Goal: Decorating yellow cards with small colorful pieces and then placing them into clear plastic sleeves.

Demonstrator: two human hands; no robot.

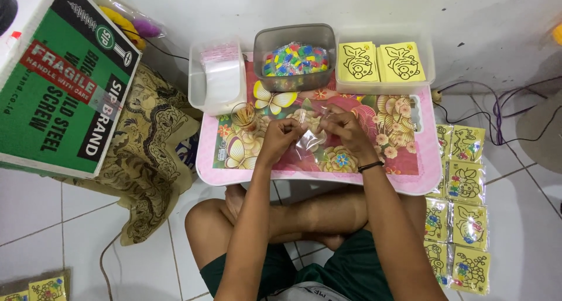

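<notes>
A big green cardboard box [64, 78] sits at the far left, tilted on a patterned brown cloth [152, 154], pushed aside so that the floor in front of the seated person is free for their crossed legs. Over those legs stands a small pink folding table [410, 181] with a flower and butterfly print, low enough for both hands to work on it without reaching.

Along its far edge three tubs stand in a row, each within an arm's stretch: a clear tub with yellow printed cards [383, 61] at the right, a grey tub of small bright coloured pieces [294, 58] in the middle, and a white tub of clear plastic bags [218, 75] at the left. On the floor at the right, packed yellow cards in bags [462, 207] lie in a column, close beside the table and out of the working area. A small cup of thin sticks [244, 116] stands on the table near the left hand.

The left hand [280, 138] and right hand [345, 131] meet over the middle of the table, both pinching a small clear plastic bag [310, 142] by its upper edge, fingers closed on it. The bag is thin, see-through, glossy and crumpled, held just above the tabletop; whether anything is inside it I cannot tell
</notes>
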